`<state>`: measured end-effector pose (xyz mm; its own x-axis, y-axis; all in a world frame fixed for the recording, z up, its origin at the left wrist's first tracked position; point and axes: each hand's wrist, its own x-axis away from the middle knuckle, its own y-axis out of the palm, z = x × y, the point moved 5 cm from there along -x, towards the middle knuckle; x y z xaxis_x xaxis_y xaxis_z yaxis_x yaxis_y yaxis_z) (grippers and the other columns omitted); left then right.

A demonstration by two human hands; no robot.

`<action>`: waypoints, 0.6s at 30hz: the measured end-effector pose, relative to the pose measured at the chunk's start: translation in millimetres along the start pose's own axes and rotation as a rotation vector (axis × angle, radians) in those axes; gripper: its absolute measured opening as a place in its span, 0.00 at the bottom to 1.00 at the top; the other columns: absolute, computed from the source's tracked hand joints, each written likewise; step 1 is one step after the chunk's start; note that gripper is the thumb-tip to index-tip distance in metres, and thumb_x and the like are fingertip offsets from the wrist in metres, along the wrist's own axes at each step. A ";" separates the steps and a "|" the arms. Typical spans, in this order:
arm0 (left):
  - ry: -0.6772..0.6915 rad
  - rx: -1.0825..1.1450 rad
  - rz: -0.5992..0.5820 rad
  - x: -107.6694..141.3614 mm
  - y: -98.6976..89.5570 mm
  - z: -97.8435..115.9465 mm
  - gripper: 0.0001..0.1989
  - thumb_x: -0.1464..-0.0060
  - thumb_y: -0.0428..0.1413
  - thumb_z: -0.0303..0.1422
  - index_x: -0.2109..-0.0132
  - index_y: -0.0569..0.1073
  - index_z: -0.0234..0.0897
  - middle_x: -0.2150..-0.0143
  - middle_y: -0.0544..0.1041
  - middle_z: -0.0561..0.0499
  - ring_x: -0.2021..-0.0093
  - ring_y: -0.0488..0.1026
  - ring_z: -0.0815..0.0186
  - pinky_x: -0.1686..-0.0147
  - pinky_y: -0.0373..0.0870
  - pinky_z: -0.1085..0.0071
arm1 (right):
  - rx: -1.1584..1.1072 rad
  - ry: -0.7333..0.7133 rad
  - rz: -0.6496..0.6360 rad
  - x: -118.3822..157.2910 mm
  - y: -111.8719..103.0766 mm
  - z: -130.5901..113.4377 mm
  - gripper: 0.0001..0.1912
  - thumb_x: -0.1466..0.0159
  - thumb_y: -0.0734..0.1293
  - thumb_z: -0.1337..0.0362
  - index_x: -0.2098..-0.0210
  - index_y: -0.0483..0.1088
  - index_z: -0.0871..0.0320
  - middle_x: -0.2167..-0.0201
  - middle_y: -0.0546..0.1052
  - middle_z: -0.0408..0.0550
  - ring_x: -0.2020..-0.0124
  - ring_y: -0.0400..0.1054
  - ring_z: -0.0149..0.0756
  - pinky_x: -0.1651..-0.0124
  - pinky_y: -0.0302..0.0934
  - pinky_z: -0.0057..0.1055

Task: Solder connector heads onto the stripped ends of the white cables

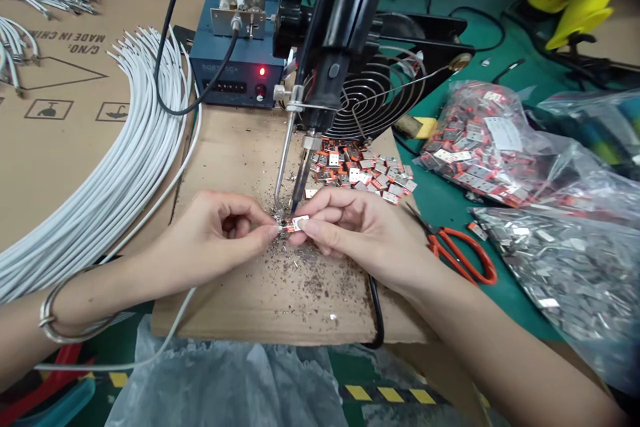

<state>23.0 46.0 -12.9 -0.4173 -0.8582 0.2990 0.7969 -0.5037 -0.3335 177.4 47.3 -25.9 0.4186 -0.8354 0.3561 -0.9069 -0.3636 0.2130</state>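
Observation:
My right hand [345, 223] pinches a small metal USB connector [300, 223] with an orange base between thumb and fingers. Facing it, my left hand [235, 225] is closed at the fingertips on the end of a white cable [176, 323], which runs down below the wrist. Cable end and connector meet beneath the tip of a soldering iron [301, 177] fixed in a stand. A thin bent metal feed tube [284, 167] comes down beside the iron's tip. Fingers hide the exact joint.
Loose USB connectors [367, 170] lie behind my right hand, before a fan [375, 97]. Orange-handled scissors [457, 253] and bags of parts [480, 140] are at right. A bundle of white cables [145, 127] curves along the left. A blue control box [233, 67] stands behind.

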 end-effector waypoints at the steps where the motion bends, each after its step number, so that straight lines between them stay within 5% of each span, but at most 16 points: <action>1: 0.001 0.000 0.001 0.2 -0.2 0.3 0.09 0.48 0.55 0.33 0.69 0.77 0.33 0.82 0.59 0.58 0.80 0.54 0.74 0.82 0.51 0.77 | -0.006 -0.002 -0.005 -0.1 -0.1 0.0 0.08 0.48 0.72 0.64 0.72 0.71 0.60 0.78 0.79 0.45 0.84 0.60 0.21 0.81 0.52 0.20; 18: 0.019 0.020 -0.005 -0.5 0.5 1.2 0.09 0.48 0.55 0.33 0.69 0.77 0.33 0.82 0.61 0.57 0.80 0.55 0.74 0.82 0.52 0.77 | -0.035 -0.017 -0.018 -1.2 -1.0 1.6 0.09 0.49 0.73 0.63 0.72 0.71 0.60 0.78 0.79 0.44 0.83 0.62 0.22 0.80 0.53 0.21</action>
<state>24.1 46.3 -12.2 -0.4299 -0.8572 0.2835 0.8031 -0.5065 -0.3139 177.7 48.0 -28.0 0.4337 -0.8360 0.3363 -0.8968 -0.3643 0.2509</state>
